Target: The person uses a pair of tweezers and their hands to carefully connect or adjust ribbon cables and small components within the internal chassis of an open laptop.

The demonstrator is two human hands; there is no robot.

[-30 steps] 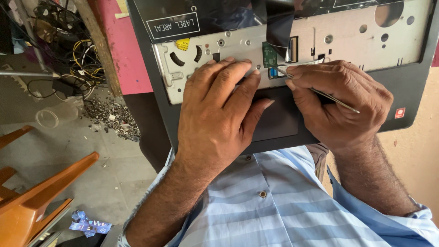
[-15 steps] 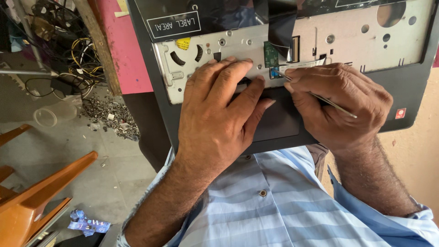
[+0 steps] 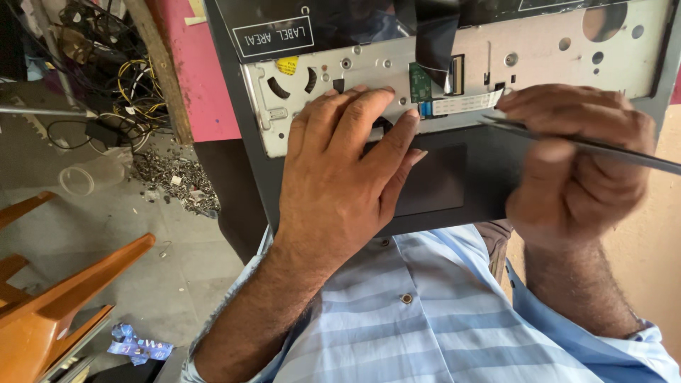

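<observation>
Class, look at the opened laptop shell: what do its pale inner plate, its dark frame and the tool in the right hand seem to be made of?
Inner plate: likely bare sheet metal, matte grey, with punched holes and slots.
Dark frame: probably moulded plastic, smooth and dull.
Tool in the right hand: thin, dark, probably metal; blurred, so uncertain.

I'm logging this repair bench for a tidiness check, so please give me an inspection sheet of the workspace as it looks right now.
Surface: pink tabletop under the laptop shell; tan surface at right.
Job's things: dark laptop palm-rest shell, metal inner plate exposed, small green board and white ribbon strip on it.
Clutter: pile of small metal scraps and a clear cup on the floor; blue wrapper.
Grippers: left hand presses flat on the shell; right hand grips a thin metal tool.
Cables: tangled wires at upper left.
Surroundings: orange chair, grey floor.
</observation>
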